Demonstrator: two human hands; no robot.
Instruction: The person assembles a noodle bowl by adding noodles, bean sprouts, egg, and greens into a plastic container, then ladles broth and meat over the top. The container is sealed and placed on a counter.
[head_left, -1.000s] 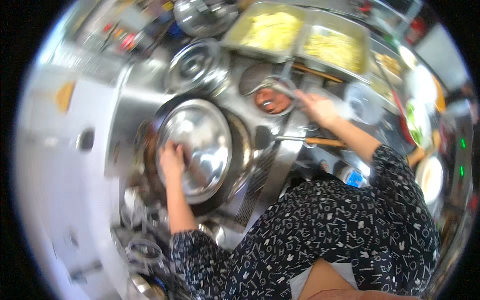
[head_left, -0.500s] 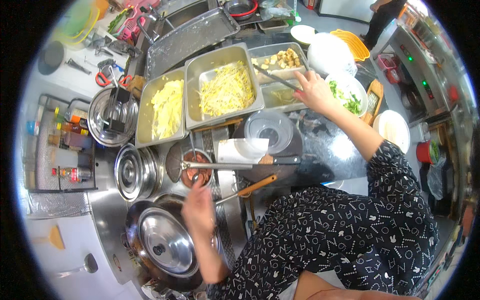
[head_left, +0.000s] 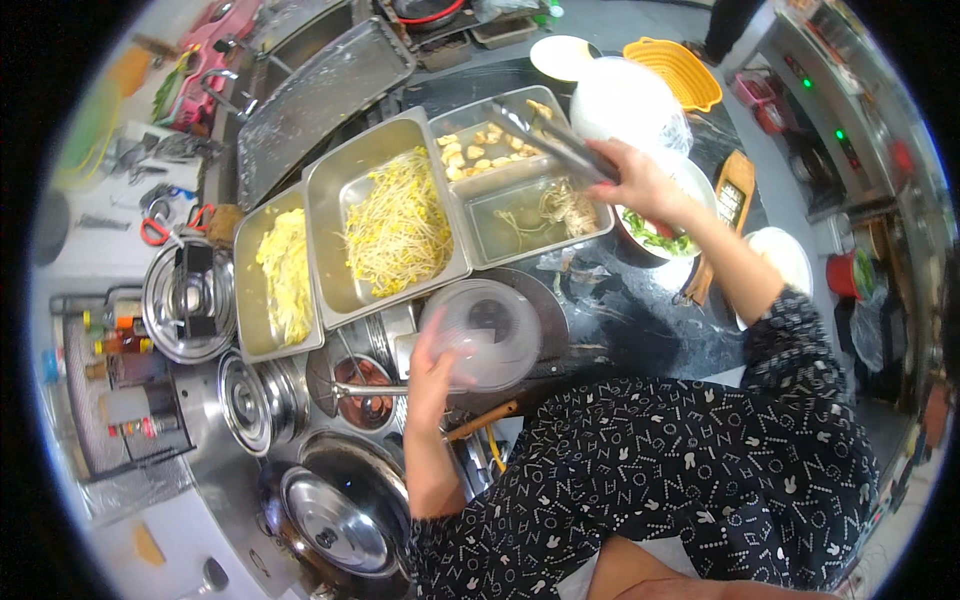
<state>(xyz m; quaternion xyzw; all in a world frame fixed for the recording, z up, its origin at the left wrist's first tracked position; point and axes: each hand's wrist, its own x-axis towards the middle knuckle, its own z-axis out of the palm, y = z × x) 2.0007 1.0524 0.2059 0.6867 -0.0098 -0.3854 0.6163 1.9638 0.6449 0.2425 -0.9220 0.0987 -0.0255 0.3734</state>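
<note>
My left hand (head_left: 436, 365) is blurred at the near-left rim of a clear plastic bowl (head_left: 500, 345), its fingers over the edge and seemingly closed on it. Tongs (head_left: 545, 140) are gripped in my right hand (head_left: 635, 182); their tips hang over a steel pan (head_left: 470, 132) of browned chunks. Just nearer, a divided-off pan (head_left: 500, 225) holds liquid and a pale stringy clump (head_left: 570, 208). Left of these stand a deep pan (head_left: 325, 190) of bean sprouts (head_left: 400, 225) and another with pale yellow strips (head_left: 285, 275). Under my right forearm is a white bowl with chopped greens (head_left: 655, 235).
A wok with a steel lid (head_left: 335, 520) is at the lower left, near a bowl of red sauce (head_left: 363, 390) and a long-handled strainer. Stacked lids (head_left: 250, 400) and a bottle rack (head_left: 125, 380) stand farther left. A yellow basket (head_left: 680, 75) and wooden grater (head_left: 735, 190) are at right.
The view has shifted. My left hand has left the sauce bowl for the plastic bowl, which has come nearer and now covers the cleaver. The tongs have swung farther over the browned chunks.
</note>
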